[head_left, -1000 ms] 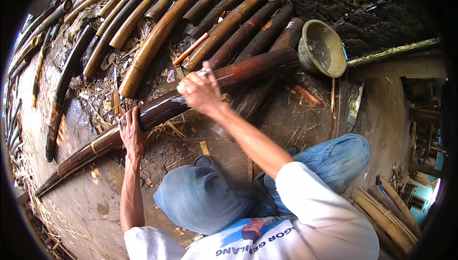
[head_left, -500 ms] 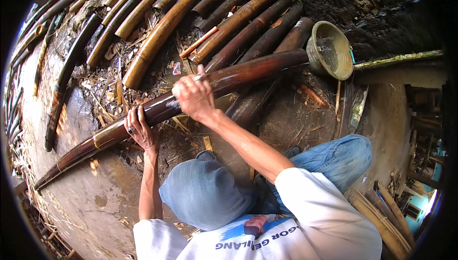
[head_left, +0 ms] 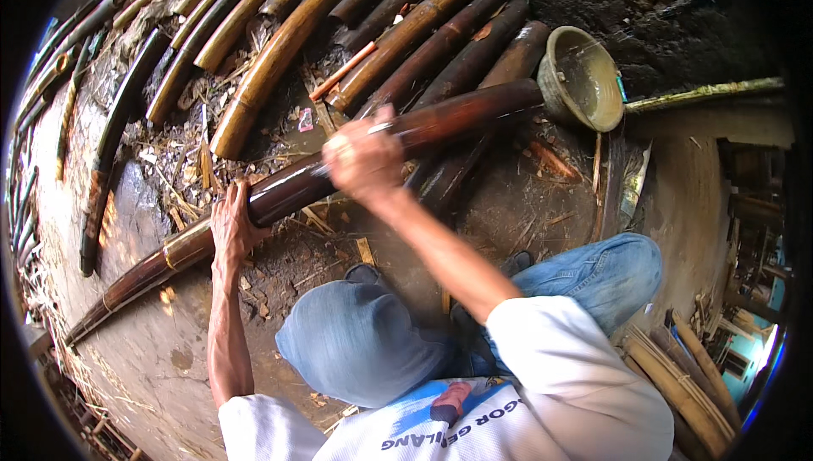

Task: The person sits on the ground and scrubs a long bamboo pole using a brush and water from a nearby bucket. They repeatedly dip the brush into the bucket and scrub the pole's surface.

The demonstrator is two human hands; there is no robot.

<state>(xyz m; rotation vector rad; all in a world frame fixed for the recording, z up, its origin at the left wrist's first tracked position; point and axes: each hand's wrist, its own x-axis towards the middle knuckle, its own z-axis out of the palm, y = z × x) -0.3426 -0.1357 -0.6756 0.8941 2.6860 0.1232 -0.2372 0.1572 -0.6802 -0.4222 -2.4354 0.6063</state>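
A long, dark, wet bamboo pole (head_left: 286,191) lies slanting in front of me, its thin end low at the left and its thick end up at the right. My left hand (head_left: 234,228) is closed round it left of the middle. On the upper side of the pole, my right hand (head_left: 368,160) has its fingers curled and is blurred by motion. A pale patch shows at its fingertips; I cannot tell whether it is a thing in the hand or wet glare. Close to the thick end, a round grey-green basin (head_left: 549,93) tilts toward me.
Several bamboo poles (head_left: 271,71) lie in rows beyond my hands. Wood scraps and an orange-brown stick (head_left: 343,71) litter the wet ground. My bent knee (head_left: 605,270) in blue jeans is at the right, with split bamboo pieces (head_left: 677,385) stacked further right.
My right hand has slid a little right along the pole. My left hand has shifted slightly left and wraps further over it. The pole itself has barely moved.
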